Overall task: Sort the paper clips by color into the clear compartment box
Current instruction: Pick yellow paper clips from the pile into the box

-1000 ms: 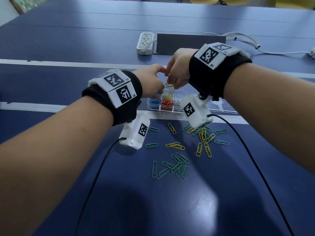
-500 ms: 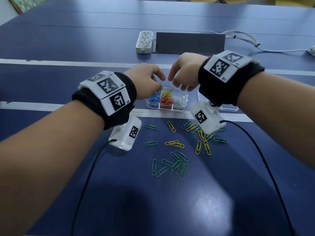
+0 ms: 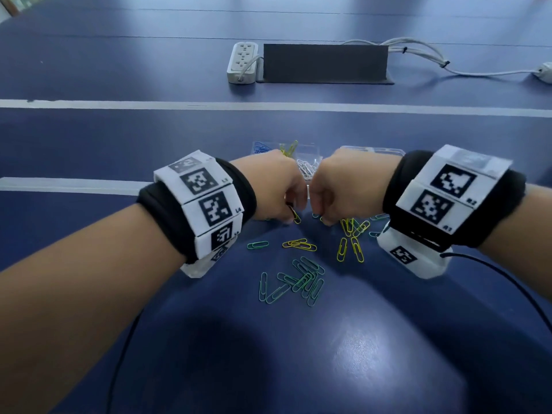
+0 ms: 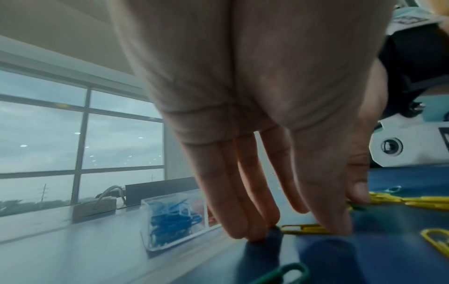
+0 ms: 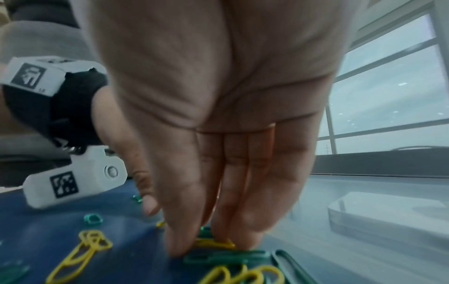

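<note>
Both your hands have dropped from above the clear compartment box (image 3: pixel 301 156), upper centre of frame, onto the loose clips. Left hand (image 3: pixel 268 189) fingers press a yellow clip (image 4: pixel 303 229) against the desk; right hand (image 3: pixel 343 186) fingers touch another yellow clip (image 5: pixel 216 244). Next pickup starting; neither clip lifted.

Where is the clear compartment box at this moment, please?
In the head view the clear compartment box sits on the table just beyond both hands, mostly hidden behind the left hand, near the white line.

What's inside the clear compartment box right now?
The clear compartment box holds blue clips, yellow clips and white clips. Something red shows beside the blue; the left hand covers the rest.
</note>
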`<move>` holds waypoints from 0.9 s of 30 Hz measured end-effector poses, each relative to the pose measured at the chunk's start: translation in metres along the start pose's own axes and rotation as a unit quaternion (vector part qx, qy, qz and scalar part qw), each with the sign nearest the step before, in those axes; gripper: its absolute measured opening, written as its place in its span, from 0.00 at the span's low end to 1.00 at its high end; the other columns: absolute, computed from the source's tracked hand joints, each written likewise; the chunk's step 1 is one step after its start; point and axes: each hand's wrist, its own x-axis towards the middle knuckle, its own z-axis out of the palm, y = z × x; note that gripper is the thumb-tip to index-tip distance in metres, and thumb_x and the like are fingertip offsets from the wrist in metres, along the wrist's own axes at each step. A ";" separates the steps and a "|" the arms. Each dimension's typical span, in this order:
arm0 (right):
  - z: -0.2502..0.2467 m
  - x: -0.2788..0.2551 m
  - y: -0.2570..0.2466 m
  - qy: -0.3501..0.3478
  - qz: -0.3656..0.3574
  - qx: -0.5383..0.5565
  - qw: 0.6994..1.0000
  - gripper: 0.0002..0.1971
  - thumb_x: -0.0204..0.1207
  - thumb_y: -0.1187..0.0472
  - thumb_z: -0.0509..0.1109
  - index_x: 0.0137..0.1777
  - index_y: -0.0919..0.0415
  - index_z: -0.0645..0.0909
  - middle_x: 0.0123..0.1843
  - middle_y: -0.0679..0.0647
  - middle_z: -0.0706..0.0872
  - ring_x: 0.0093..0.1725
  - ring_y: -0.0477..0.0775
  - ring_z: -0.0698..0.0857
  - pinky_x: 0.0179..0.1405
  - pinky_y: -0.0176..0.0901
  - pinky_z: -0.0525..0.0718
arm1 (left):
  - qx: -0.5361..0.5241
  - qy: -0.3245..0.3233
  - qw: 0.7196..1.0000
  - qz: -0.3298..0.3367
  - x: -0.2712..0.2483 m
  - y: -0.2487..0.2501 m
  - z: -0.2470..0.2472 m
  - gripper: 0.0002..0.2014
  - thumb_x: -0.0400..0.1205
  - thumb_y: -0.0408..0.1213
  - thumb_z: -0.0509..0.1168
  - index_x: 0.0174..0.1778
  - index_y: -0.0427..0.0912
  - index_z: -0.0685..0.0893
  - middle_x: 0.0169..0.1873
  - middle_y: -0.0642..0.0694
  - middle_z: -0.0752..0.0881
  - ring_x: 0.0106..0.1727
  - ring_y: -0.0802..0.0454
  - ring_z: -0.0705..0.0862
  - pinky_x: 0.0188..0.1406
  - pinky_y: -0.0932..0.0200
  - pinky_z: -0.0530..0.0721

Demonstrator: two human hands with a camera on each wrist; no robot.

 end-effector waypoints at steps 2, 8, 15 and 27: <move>0.003 0.000 -0.001 -0.002 -0.010 -0.011 1.000 0.09 0.66 0.58 0.76 0.46 0.52 0.89 0.42 0.50 0.91 0.43 0.53 0.85 0.45 0.38 0.81 | 0.026 -0.008 1.000 0.006 0.002 0.003 0.000 0.12 0.72 0.40 0.73 0.52 0.50 0.90 0.32 0.55 0.81 0.48 0.51 0.84 0.50 0.61 0.81; 0.003 -0.004 -0.004 0.022 -0.027 -0.037 0.999 0.11 0.70 0.61 0.66 0.48 0.48 0.87 0.38 0.45 0.85 0.49 0.52 0.85 0.21 0.30 0.64 | 0.061 -0.018 0.998 0.008 0.004 0.005 -0.001 0.08 0.73 0.37 0.71 0.46 0.50 0.92 0.28 0.55 0.82 0.40 0.55 0.78 0.41 0.63 0.75; 0.000 -0.010 0.004 0.062 -0.008 0.070 0.996 0.12 0.70 0.61 0.63 0.44 0.47 0.88 0.32 0.45 0.83 0.39 0.51 0.85 0.50 0.42 0.84 | 0.004 0.026 1.000 0.000 -0.002 0.003 0.002 0.05 0.71 0.37 0.66 0.35 0.46 0.87 0.30 0.50 0.84 0.36 0.51 0.80 0.47 0.55 0.85; 0.012 -0.023 0.029 -0.006 0.067 0.029 0.997 0.14 0.65 0.49 0.78 0.49 0.48 0.84 0.38 0.46 0.84 0.34 0.47 0.78 0.39 0.39 0.74 | -0.097 0.008 0.995 0.000 -0.006 0.012 0.003 0.10 0.76 0.32 0.58 0.39 0.50 0.83 0.29 0.53 0.80 0.31 0.65 0.75 0.34 0.68 0.71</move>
